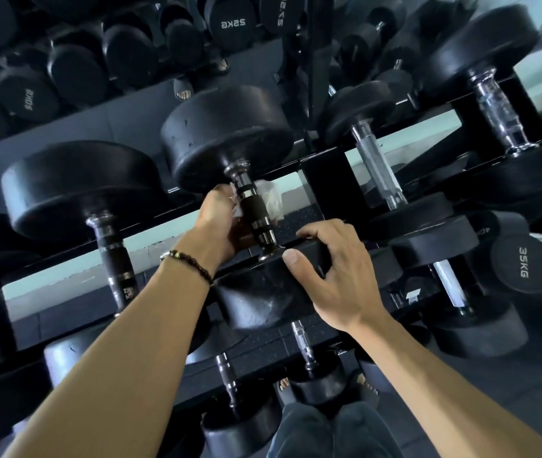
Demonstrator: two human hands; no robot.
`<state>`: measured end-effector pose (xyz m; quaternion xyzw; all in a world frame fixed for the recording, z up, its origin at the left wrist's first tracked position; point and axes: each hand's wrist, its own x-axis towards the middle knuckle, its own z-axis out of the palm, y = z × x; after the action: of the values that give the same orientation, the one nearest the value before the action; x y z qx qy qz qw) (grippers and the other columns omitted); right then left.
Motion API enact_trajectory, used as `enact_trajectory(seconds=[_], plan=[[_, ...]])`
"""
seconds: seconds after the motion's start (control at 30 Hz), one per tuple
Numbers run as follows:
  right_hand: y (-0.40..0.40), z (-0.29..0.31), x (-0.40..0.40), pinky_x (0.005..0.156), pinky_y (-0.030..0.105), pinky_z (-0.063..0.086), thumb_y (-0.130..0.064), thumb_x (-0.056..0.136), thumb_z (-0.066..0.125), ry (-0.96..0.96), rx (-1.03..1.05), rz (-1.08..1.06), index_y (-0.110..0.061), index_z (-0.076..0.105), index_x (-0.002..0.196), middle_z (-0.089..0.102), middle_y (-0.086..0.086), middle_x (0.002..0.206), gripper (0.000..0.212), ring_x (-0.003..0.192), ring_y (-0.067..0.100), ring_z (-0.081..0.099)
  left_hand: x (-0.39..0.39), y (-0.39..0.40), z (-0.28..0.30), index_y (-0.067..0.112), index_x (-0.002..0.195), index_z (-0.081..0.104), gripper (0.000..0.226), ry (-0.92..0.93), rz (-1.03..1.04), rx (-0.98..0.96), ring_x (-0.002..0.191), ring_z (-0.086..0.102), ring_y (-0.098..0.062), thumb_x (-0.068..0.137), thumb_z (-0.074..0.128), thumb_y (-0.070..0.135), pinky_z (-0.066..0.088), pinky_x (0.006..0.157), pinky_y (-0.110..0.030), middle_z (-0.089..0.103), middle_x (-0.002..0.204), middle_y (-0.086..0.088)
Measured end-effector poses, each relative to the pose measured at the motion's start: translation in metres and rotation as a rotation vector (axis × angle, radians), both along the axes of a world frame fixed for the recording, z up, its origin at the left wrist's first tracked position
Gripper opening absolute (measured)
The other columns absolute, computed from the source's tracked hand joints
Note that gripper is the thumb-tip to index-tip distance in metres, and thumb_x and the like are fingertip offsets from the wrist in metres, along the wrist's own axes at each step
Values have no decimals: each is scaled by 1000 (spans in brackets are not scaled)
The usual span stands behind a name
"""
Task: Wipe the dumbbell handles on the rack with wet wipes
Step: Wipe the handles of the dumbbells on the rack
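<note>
A black dumbbell [230, 140] lies across the top tier of the rack [322, 180], at the middle of the view. Its handle [252, 209] is chrome with a dark middle grip. My left hand [220, 223] reaches under the handle from the left and holds a white wet wipe [271, 196] wrapped around it; the wipe shows on the right side of the handle. My right hand [332, 272] grips the rim of the dumbbell's near head [263, 299], thumb on its top edge.
More dumbbells lie on the same tier: one to the left [78, 190], a knurled chrome one to the right [378, 166] and another at the far right [494, 104]. Lower tiers hold smaller dumbbells, one marked 35KG [522, 262]. A mirror behind reflects the racks.
</note>
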<state>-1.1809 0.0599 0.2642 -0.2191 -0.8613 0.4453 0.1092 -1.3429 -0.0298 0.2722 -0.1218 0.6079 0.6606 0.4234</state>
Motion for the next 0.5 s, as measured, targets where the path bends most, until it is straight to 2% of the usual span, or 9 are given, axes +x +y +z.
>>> enact_trajectory(seconds=[0.07,0.1,0.17,0.23,0.3,0.33,0.37,0.47,0.5], plan=[[-1,0,0,90,41,44,-68,83,40,12,3,-1,-23,63,104,57,-11,101,55,98,10,49,1,-6,-10,-2,103,71,49,-73,53,-134,74,64,-30,86,35,26,54,62,-33,68,80,-19],[-1,0,0,90,42,44,-68,84,41,17,3,0,-22,63,104,57,-10,101,54,98,11,49,2,-10,-15,-1,103,72,51,-96,36,-190,72,64,-31,81,39,30,53,59,-31,66,74,-17],[0,0,1,90,43,44,-67,84,41,13,0,3,-21,63,104,57,-9,101,55,98,12,49,7,-11,-13,6,68,62,34,-78,-22,-264,55,55,-27,77,40,30,48,48,-25,51,55,-8],[0,1,0,91,43,44,-68,83,40,-4,-1,7,-22,63,105,56,-11,100,56,98,11,49,4,-8,-7,8,63,51,36,-146,16,-178,49,52,-25,87,35,29,50,47,-22,50,53,-8],[-1,1,0,92,41,43,-69,83,39,-10,-11,9,-23,63,106,55,-13,101,56,99,10,48,-6,-6,-3,-6,90,61,57,-213,173,11,71,70,-26,99,26,38,58,67,-28,70,82,-16],[-1,1,1,93,41,42,-69,83,39,-12,-15,7,-23,63,106,55,-14,101,57,99,9,48,-12,-4,2,-8,107,61,65,-275,243,101,92,71,-27,101,23,44,57,82,-32,71,104,-18],[-1,1,1,94,40,42,-70,83,39,-14,-15,7,-23,63,107,55,-14,101,58,100,10,48,-12,-2,5,-6,114,60,67,-301,249,153,101,70,-26,102,21,46,55,87,-33,70,111,-17],[0,1,1,93,40,42,-69,83,39,-12,-2,12,-22,63,105,56,-12,100,57,100,12,49,8,-10,10,4,84,60,44,-139,-36,-19,48,62,-17,98,24,25,48,48,-17,63,55,-8],[0,1,1,92,40,42,-69,83,39,-12,1,14,-22,64,105,56,-11,100,58,99,12,49,17,-12,15,5,77,59,39,-87,-171,-55,42,56,-16,93,27,18,44,44,-15,58,50,-6]])
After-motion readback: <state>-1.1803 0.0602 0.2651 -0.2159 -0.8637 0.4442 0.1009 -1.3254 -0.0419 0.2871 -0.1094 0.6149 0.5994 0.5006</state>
